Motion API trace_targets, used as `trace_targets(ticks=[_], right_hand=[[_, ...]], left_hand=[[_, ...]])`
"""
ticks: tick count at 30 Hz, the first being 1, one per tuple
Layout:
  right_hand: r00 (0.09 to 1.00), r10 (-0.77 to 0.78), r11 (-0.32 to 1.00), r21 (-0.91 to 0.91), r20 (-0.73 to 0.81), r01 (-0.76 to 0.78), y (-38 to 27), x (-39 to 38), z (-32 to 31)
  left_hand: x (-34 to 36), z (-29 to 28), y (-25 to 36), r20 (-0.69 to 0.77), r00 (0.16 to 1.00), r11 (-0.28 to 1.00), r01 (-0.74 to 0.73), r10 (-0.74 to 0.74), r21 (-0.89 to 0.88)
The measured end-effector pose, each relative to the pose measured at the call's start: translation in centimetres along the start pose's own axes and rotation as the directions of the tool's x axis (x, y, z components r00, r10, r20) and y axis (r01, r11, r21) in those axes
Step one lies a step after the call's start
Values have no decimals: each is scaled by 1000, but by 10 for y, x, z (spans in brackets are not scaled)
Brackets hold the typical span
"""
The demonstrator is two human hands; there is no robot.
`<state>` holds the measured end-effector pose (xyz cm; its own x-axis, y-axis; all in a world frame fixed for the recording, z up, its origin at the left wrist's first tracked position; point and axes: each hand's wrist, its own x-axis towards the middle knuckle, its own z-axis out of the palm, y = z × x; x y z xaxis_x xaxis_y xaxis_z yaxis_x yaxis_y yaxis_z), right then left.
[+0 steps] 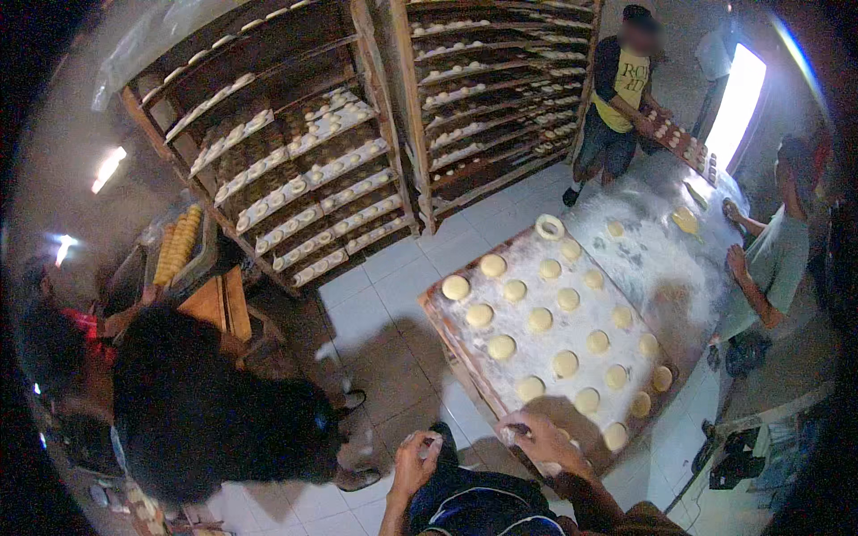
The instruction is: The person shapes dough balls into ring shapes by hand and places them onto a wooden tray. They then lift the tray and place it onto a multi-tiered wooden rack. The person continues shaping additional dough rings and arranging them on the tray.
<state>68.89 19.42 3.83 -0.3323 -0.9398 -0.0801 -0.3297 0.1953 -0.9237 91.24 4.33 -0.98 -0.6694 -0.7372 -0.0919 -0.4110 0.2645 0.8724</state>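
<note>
My left hand (415, 460) is raised beside the near left corner of the board, over my legs, its fingers curled into a pinch; whitish material shows at the fingertips. My right hand (542, 447) is over that board's near edge, fingers also closed, with something pale and small at the tips that I cannot make out. The floured wooden board (661, 348) carries several rows of round, flattened pale dough pieces (539, 319), some in the shadow of my right arm. At its far end sits one ring-shaped piece (550, 227).
Wooden racks (402, 125) hold dough on boards. A person (619, 98) carries a tray (679, 138); another works at the floured table (643, 268). At left, a dark-clothed person (214, 411) stands near baked rolls (177, 241). Tiled floor (349, 295) lies between racks and board.
</note>
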Motion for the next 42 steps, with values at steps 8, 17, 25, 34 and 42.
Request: trace_targets(ticks=[8, 17, 25, 34, 42], right_hand=[[977, 83, 987, -119, -196, -107, -37, 161, -3], [837, -145, 809, -550, -528, -207, 26, 272, 24], [793, 282, 874, -197, -540, -445, 22, 316, 42], [510, 794, 552, 745, -333, -374, 10, 336, -38], [613, 786, 442, 622, 77, -646, 19, 331, -92]], left_hand=[[190, -74, 25, -5, 977, 976, -212, 212, -42], [407, 18, 101, 441, 697, 773, -635, 566, 12], [458, 86, 113, 859, 205, 149, -977, 469, 152], [555, 139, 151, 890, -325, 615, -785, -320, -65], [661, 254, 265, 892, -347, 776, -460, 290, -431]])
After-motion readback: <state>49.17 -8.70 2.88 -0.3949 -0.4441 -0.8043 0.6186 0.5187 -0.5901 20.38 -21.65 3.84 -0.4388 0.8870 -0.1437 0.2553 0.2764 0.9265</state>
